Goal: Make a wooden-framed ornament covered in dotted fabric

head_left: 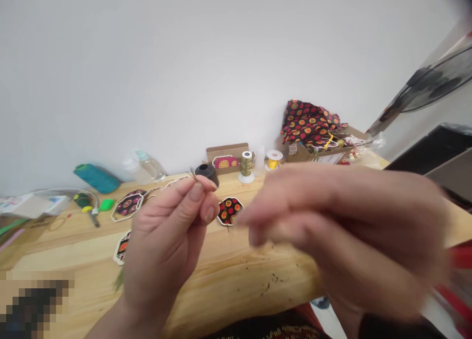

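Observation:
My left hand (167, 235) is raised over the wooden table (228, 275), thumb and fingers pinched together on a thin tuft of thread ends (192, 173) that sticks up above the fingertips. My right hand (342, 231) is close to the camera and smeared by motion; its fingers point left toward the left hand, and what they hold, if anything, does not show. Behind the hands lie patterned fabric-covered octagon pieces, one black with red and yellow circles (229, 210) and another near the left (128, 204).
Along the wall stand a teal thread cone (96, 178), a clear bottle (149, 165), a black spool (207, 173), an olive thread spool (246, 165), a yellow spool (273, 159), a small cardboard box (226, 157) and a box with patterned cloth (309, 122). A fan (427, 85) stands right.

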Motion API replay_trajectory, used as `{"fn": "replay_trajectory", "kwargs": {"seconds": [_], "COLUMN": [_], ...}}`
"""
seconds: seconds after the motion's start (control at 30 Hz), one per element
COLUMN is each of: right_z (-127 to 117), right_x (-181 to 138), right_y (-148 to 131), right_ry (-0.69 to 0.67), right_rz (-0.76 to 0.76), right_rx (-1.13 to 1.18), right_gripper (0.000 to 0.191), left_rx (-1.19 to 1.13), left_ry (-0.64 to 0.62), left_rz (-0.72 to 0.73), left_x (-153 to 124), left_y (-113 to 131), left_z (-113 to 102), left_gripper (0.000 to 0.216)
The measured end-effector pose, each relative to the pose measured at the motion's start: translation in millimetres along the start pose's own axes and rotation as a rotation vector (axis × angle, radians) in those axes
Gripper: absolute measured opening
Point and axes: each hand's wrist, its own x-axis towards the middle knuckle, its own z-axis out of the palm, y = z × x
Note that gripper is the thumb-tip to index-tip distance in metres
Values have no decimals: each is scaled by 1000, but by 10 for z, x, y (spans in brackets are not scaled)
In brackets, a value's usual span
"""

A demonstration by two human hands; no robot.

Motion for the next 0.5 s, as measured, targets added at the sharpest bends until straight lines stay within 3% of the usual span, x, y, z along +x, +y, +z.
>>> {"fn": "replay_trajectory", "kwargs": {"seconds": [0.07,0.13,0.33,0.5], "right_z": [99,213,374,436], "right_x": [152,291,456,422], "right_y": [145,323,683,752], "right_ry": [105,119,-174,-245], "right_rz": [25,86,273,382], "right_rx": [153,311,630,823], "right_gripper": [18,9,13,14], "left_rx": [22,45,155,277], "left_ry": [-30,-47,-123,-186], "left_rz": [40,53,-25,-46], "left_x": [31,68,129,146], "left_y": [-53,-112,-207,-261], "left_z": [-8,-26,-74,-114], "left_gripper": [7,8,14,22]}}
